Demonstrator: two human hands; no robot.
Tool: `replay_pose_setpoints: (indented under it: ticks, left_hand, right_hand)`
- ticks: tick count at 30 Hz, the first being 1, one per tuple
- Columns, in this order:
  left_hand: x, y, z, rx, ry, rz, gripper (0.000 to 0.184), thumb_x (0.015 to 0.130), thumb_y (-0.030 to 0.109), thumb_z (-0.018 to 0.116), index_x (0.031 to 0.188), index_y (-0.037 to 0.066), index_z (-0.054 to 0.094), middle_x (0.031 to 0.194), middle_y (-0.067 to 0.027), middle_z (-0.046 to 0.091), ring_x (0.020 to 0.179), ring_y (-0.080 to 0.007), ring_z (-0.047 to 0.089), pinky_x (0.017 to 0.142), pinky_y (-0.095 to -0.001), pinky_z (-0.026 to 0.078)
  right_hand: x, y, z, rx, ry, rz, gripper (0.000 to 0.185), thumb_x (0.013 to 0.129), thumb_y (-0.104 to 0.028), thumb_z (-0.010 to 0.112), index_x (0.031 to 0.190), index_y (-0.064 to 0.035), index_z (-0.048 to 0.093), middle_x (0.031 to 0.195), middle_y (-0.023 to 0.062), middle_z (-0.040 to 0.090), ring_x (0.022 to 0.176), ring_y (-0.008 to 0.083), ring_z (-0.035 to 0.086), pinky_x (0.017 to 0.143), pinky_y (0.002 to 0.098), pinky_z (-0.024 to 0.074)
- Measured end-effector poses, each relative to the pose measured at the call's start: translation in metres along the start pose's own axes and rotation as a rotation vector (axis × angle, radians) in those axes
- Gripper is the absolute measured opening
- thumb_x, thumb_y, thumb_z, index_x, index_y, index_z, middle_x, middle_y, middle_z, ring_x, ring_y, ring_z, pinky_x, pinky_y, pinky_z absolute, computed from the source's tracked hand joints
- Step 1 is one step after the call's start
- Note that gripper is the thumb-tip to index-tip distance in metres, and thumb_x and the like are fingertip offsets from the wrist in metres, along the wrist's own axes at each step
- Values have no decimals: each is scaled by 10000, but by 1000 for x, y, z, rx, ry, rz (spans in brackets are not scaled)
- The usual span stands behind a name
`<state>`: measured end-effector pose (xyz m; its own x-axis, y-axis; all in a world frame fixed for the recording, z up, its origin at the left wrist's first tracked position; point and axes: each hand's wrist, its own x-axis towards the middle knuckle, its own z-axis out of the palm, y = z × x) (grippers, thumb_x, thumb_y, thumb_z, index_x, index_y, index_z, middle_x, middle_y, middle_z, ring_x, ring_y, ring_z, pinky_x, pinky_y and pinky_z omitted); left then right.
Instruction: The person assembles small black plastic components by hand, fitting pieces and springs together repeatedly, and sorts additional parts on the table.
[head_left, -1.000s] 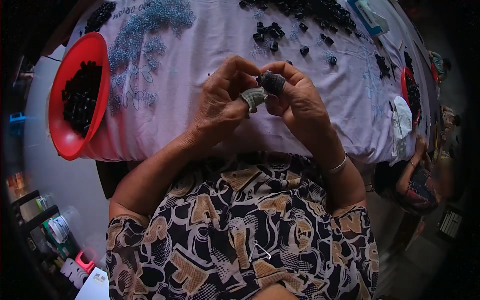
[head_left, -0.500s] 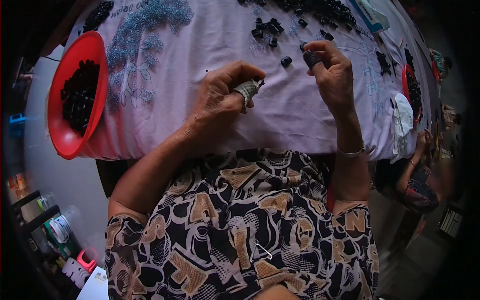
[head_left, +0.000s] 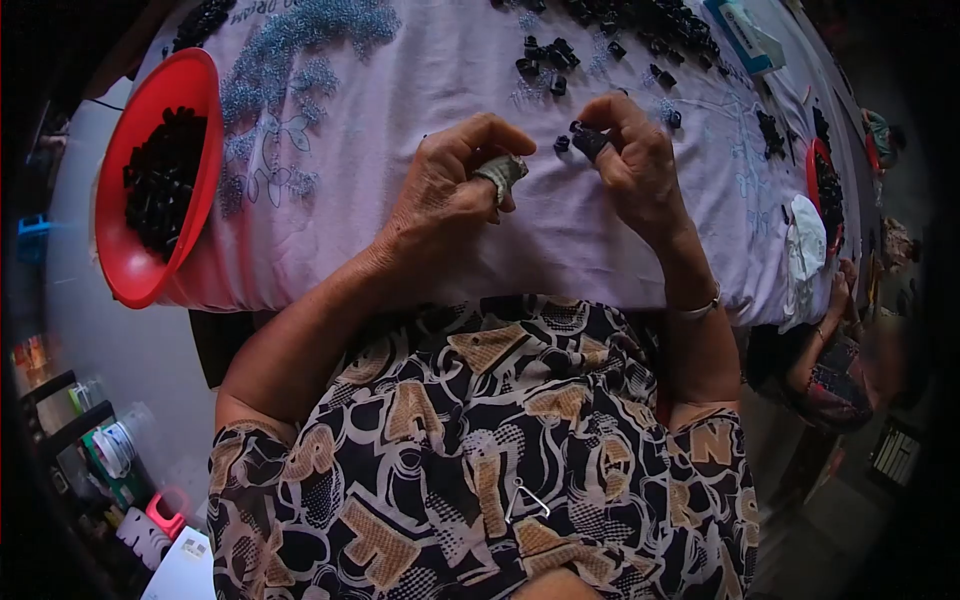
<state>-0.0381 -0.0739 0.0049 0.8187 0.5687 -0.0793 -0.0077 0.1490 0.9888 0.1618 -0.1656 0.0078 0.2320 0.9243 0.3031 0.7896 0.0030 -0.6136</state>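
Note:
My left hand [head_left: 455, 175] hovers over the cloth, index finger and thumb apart, the other fingers curled. A whitish wrap [head_left: 503, 176] covers one of its digits, and I see nothing held between the tips. My right hand [head_left: 640, 165], its thumb in a black cover [head_left: 590, 141], pinches at a small black plastic part [head_left: 576, 127]. Just left of those fingertips is another small black part [head_left: 561, 144] on the cloth. Several similar parts [head_left: 548, 58] lie farther up, and one more [head_left: 674, 119] sits beside the right knuckles.
A red bowl [head_left: 212, 130] full of black parts stands tilted at left. Many black parts [head_left: 650, 25] spread along the far side near a blue-white box [head_left: 745, 38]. A second red bowl [head_left: 822, 160] and a white cloth or bag [head_left: 805, 245] are at right, near another person's arm [head_left: 820, 335].
My right hand has moved left and down, closer to my left hand. The small dark bit at my left fingertips no longer shows, and the left index finger and thumb have parted.

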Motion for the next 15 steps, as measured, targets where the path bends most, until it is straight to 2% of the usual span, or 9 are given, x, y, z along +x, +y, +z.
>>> replay_pose_setpoints:
  ticks: [1,2,4,5,6,8,10,12,15]
  left_hand:
    - [0,0,-1,0,1,-2,379,747,-70,382,1065,12,571,906,-85,581,707,-91,567,607,-221,489]
    - [0,1,-1,-7,14,34,360,762,-70,397,1067,15,569,902,-80,582,704,-90,570,596,-217,488]
    - [-1,4,-1,-12,22,67,341,777,-69,412,1068,18,567,898,-74,583,701,-89,573,585,-213,488]
    - [-1,5,0,-47,30,116,322,793,-63,431,1072,22,565,897,-70,582,698,-89,574,578,-209,488]
    - [-1,7,0,-82,40,166,302,809,-57,450,1076,26,564,896,-66,581,695,-88,576,571,-205,488]
    - [-2,10,-1,-113,30,177,290,821,-50,465,1082,30,563,893,-60,580,699,-85,577,574,-204,489]
    - [-1,9,-2,-147,23,185,278,832,-43,480,1087,34,562,890,-54,578,704,-82,578,578,-202,490]
    - [0,6,-5,-119,-53,224,280,835,-38,483,1091,40,565,888,-46,577,704,-78,578,584,-201,490]
    - [2,6,-5,-157,-122,203,272,833,-23,497,1086,42,573,887,-42,576,708,-74,578,591,-198,490]
  right_hand:
    - [-2,-9,0,324,-47,89,168,824,-87,618,968,-20,562,848,99,604,692,168,597,584,301,502]
    - [-2,-18,-2,327,-48,93,168,824,-87,618,968,-20,562,848,99,604,692,168,597,584,301,502]
    - [-2,-37,-7,998,-218,261,276,875,-213,644,1046,-38,516,885,86,642,629,62,528,530,187,411]
    - [-4,-45,-5,1055,-210,295,406,841,-288,688,1095,-43,486,880,92,654,586,66,517,487,181,379]
    - [-5,-48,-1,1057,-210,293,406,841,-288,688,1095,-43,486,880,92,654,586,66,517,487,181,379]
    - [-8,-52,6,1363,-226,354,304,893,-210,628,1088,-28,482,838,84,643,577,64,538,483,185,408]
    - [-10,-48,12,1405,-217,372,294,890,-233,632,1058,-32,499,833,86,649,572,59,529,485,183,407]
    - [-12,-41,16,1381,-226,381,417,828,-338,691,1077,-63,500,844,57,636,600,60,510,503,168,366]
    - [-13,-41,17,1343,-171,366,357,849,-340,667,1026,-67,521,782,31,611,578,52,489,500,168,367]
